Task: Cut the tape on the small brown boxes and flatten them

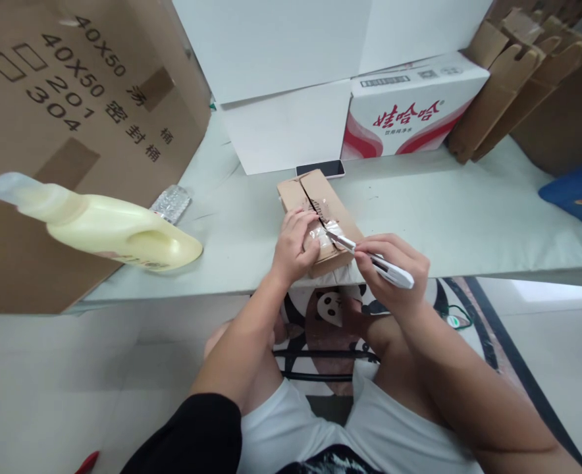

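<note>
A small brown cardboard box (338,207) with clear tape over its top seam lies at the table's front edge. The seam shows as a dark gap towards the far end. My left hand (295,247) holds the box at its left side, fingers bent over the top beside the tape. In my right hand (397,270) is a white utility knife (392,271), gripped from the right. Its blade is out, and the tip touches the taped seam near my left fingers. Behind the box lies a phone (326,168) with a dark screen.
On the left, a pale yellow bottle (123,230) stands before a large carton (93,79), near a clear plastic packet (172,203). At the back are white panels (291,125), a red-and-white carton (414,108) and folded cardboard (503,85). A blue object (580,191) is far right.
</note>
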A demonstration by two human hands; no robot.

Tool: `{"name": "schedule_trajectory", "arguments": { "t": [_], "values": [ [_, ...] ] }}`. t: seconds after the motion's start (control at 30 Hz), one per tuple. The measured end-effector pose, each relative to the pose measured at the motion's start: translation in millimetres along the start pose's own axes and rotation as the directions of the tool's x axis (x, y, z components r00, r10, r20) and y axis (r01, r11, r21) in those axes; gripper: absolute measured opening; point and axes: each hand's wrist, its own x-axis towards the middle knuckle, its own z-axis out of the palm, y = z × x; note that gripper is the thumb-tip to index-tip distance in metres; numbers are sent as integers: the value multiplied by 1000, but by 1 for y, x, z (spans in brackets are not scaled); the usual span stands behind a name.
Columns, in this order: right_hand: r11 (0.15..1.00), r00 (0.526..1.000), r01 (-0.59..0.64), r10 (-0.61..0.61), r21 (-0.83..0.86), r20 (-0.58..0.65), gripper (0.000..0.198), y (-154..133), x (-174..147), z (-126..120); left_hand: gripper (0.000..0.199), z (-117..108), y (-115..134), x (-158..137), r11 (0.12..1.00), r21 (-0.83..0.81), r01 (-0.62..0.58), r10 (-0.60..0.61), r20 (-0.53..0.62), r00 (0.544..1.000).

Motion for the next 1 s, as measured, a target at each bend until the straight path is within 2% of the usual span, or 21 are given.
{"name": "schedule_trajectory", "arguments": {
  "t": [0.17,0.37,0.57,0.7,0.87,0.93,1.0],
  "values": [
    [999,998,28,-27,30,-52,6,3,-3,2,44,0,-1,0,998,-24,-57,56,-19,998],
    [999,999,48,-48,-15,13,5,4,-4,10,42,0,0,0,999,-8,-39,39,-17,999],
    [999,999,9,-7,-47,33,10,-2,1,17,43,-2,1,2,1000,-2,-31,31,1,1000],
    [999,1000,0,0,-39,2,14,-4,2,14,44,-3,0,2,1000,11,-11,12,-6,1000],
    [1000,1000,-20,20,-3,-3,16,-10,2,1,44,-2,-4,2,999,3,-54,54,-32,998],
    [999,999,-32,33,40,-37,17,-8,2,-6,43,-2,-5,3,998,2,-61,61,-42,997],
    [996,985,-9,23,85,-170,20,-2,3,-12,45,-4,-6,3,997,0,-77,77,-24,997]
  ]
}}
